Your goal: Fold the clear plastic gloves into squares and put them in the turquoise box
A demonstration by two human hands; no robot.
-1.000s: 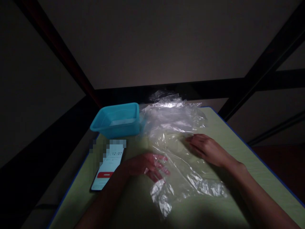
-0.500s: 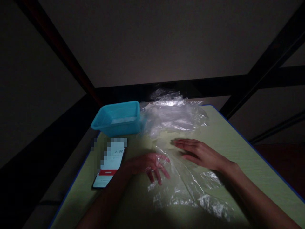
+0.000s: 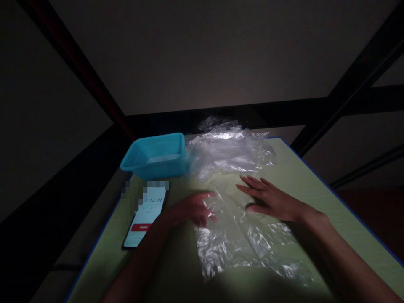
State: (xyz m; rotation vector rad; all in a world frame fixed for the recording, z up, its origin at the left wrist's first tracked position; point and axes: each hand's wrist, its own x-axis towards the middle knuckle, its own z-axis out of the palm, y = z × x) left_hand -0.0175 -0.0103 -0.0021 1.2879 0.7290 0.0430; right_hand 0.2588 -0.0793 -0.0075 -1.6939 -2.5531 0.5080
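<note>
A clear plastic bag (image 3: pixel 240 235) lies spread on the green table (image 3: pixel 315 189) in front of me. My right hand (image 3: pixel 271 198) rests flat on top of it, fingers stretched out and pointing left. My left hand (image 3: pixel 192 208) is at the bag's left edge, its fingertips under or against the film, fingers partly curled. Whether they pinch the film is unclear in the dim light.
A pile of more clear plastic bags (image 3: pixel 227 151) lies at the table's far edge. A turquoise plastic tub (image 3: pixel 156 155) stands at the far left corner. A phone (image 3: pixel 145 216) with a lit timer screen lies left of my left hand. The table has a blue rim.
My right hand slid left across the bag, then back right and slightly up. My left hand moved a little farther up the bag's left edge. The bag now lies flatter.
</note>
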